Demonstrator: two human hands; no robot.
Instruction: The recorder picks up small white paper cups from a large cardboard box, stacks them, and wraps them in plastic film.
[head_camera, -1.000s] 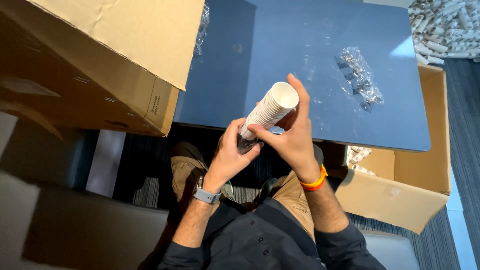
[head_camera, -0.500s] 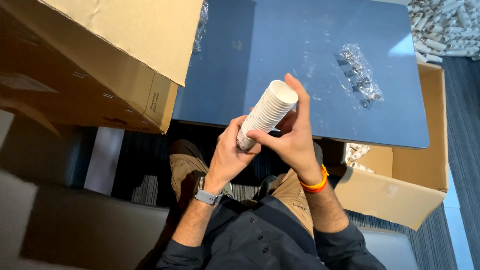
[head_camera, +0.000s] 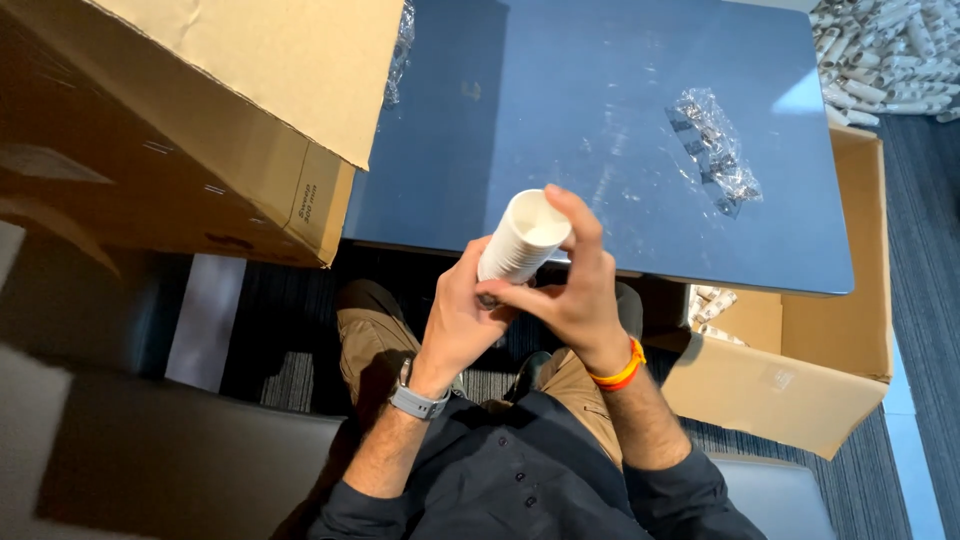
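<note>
Hands meet over the person's lap, both gripping a tilted stack of white cups (head_camera: 522, 240). Left hand (head_camera: 462, 318), above a grey watch (head_camera: 417, 401), wraps the stack's lower end with fingers curled shut on it. Right hand (head_camera: 570, 290), with an orange wristband (head_camera: 620, 370), pinches near the rim, thumb and fingers closed around it. Beyond lies a blue table (head_camera: 600, 110) bearing crumpled clear plastic (head_camera: 715, 150). Open cardboard boxes stand left (head_camera: 180, 130) and right (head_camera: 800, 380).

Stack of white paper cups (head_camera: 522, 243) in both hands' grip, left hand (head_camera: 462, 312), right hand (head_camera: 572, 290), above blue table (head_camera: 600, 120).
</note>
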